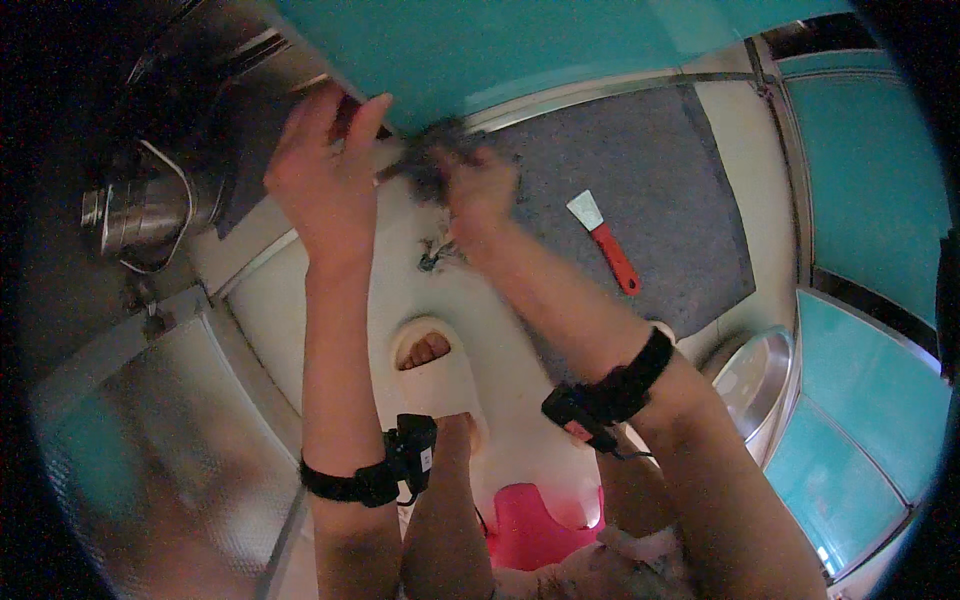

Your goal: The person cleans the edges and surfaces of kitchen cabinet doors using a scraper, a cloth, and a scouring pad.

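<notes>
My left hand [322,165] is raised by the lower edge of a turquoise panel [525,45], thumb apart from the fingers. Something dark shows between thumb and fingers, and I cannot tell whether the hand grips it. Blurred by motion, my right hand [484,187] is closed on a dark, ragged clump [431,161] low over the floor. Below it, a small dark wet-looking scrap [429,259] lies on the pale floor [495,360]. A scraper with a red handle [616,259] and a wide metal blade rests on the grey mat [675,187], right of my right hand.
On the left, a metal container with a wire handle [146,217] stands in a dark space above a textured glass panel [172,450]. A round metal basin [757,382] leans near turquoise cabinet doors [855,405] at right. My slippered foot [431,375] and a pink seat [525,532] are below.
</notes>
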Demonstrator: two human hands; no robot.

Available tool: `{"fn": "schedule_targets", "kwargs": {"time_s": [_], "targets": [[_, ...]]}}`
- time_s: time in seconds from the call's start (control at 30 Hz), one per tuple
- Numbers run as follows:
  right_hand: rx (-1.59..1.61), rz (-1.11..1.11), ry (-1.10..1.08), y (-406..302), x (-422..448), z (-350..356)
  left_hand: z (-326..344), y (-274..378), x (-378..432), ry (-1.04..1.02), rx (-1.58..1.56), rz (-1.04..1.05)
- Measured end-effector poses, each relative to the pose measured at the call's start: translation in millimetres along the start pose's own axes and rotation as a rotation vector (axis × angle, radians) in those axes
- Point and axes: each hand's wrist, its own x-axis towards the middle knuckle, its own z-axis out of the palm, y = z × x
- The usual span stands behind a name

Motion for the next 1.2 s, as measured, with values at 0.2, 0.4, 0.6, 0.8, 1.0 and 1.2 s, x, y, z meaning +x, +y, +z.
{"fn": "schedule_targets", "kwargs": {"time_s": [0.2,0.4,0.6,0.8,1.0,1.2], "targets": [[0.392,0.28,-0.088,-46.7,9.4,-53.2,-6.0,-7.3,0.0,0.026,-0.037,0.029],[0.119,0.225,-0.134,-30.8,-34.4,-8.8,-0.3,0.7,4.5,-0.032,-0.058,0.026],[0.822,0.299,-0.342,-44.9,-1.0,-52.4,1.4,0.4,3.2,0.016,-0.057,0.047],[0.348,0.2,-0.044,0.0,-12.2,-5.6,7.8,12.1,5.5,-0.023,-0.072,0.052],[0.805,0.271,-0.084,-43.9,21.1,-63.3,-6.9,-1.2,4.2,-0.042,0.012,0.046],[0.307,0.038,0.022,-0.1,-10.6,5.8,4.2,5.2,1.1,-0.074,0.046,0.046]]}}
